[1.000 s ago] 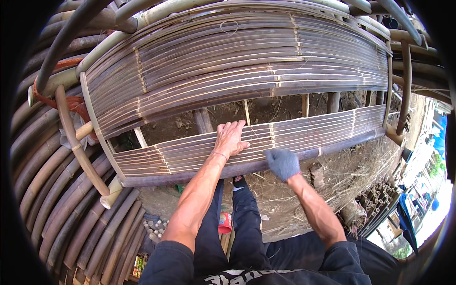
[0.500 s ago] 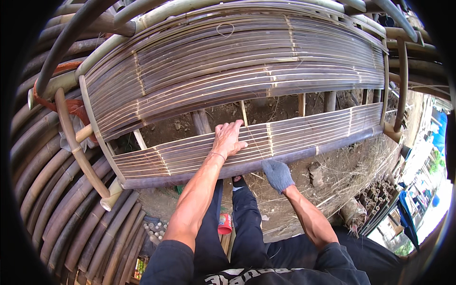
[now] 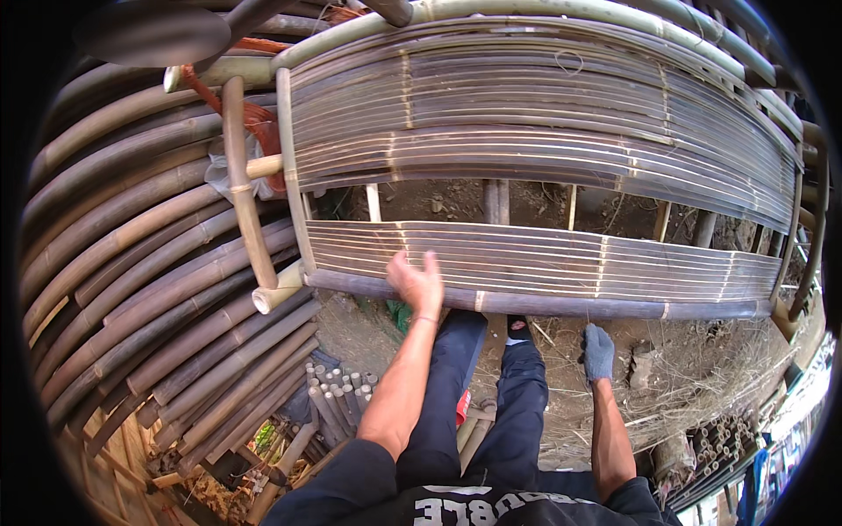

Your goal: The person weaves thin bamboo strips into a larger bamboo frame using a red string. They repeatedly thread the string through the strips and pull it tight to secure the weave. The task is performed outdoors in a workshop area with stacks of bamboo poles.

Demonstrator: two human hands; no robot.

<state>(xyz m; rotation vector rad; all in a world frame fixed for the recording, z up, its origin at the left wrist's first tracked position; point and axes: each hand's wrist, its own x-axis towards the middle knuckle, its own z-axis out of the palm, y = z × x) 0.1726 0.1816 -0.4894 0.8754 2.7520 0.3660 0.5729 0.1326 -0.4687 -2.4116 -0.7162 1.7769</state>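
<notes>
My bare left hand (image 3: pixel 417 285) is over the left end of the front slat panel (image 3: pixel 526 254), its thumb and fingers apart and slightly blurred. It holds nothing that I can see. The panel is made of dark split-bamboo slats along a thick bamboo front rail (image 3: pixel 561 306). In a grey knit glove, my right hand (image 3: pixel 599 352) is closed just in front of that rail, apart from it. What it grips, if anything, is hidden by the glove. Beyond a gap lies the wider rear slat panel (image 3: pixel 517 96), with a small loop of thin strip (image 3: pixel 568 63) on it.
Bamboo poles (image 3: pixel 167 289) are stacked at the left. An upright bamboo post (image 3: pixel 248 188) and orange cloth (image 3: pixel 260 127) stand by the frame's left end. Cut bamboo ends (image 3: pixel 338 386) and a red container (image 3: pixel 462 408) are near my legs. Straw litters the ground (image 3: pixel 570 403) at right.
My view has turned left. My left hand has slid leftward along the front panel from its middle to its left end. My gloved right hand has drawn back from the front rail.
</notes>
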